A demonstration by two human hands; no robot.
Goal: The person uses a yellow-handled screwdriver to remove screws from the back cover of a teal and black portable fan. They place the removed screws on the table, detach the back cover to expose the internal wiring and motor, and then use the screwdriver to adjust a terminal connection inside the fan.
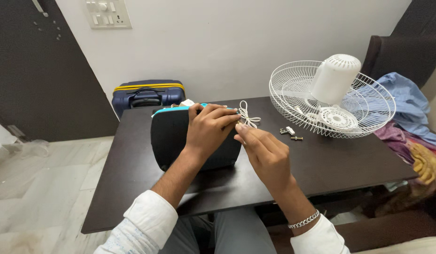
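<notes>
Left grip (209,126) on black case (173,136), pinching white cord (246,115) with right grip (265,150)

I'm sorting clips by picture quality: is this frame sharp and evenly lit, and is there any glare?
Head view: soft, even light; hands and fan guard sharp; faint sheen on the dark table, no harsh glare; edges bow slightly from the wide lens.
</notes>
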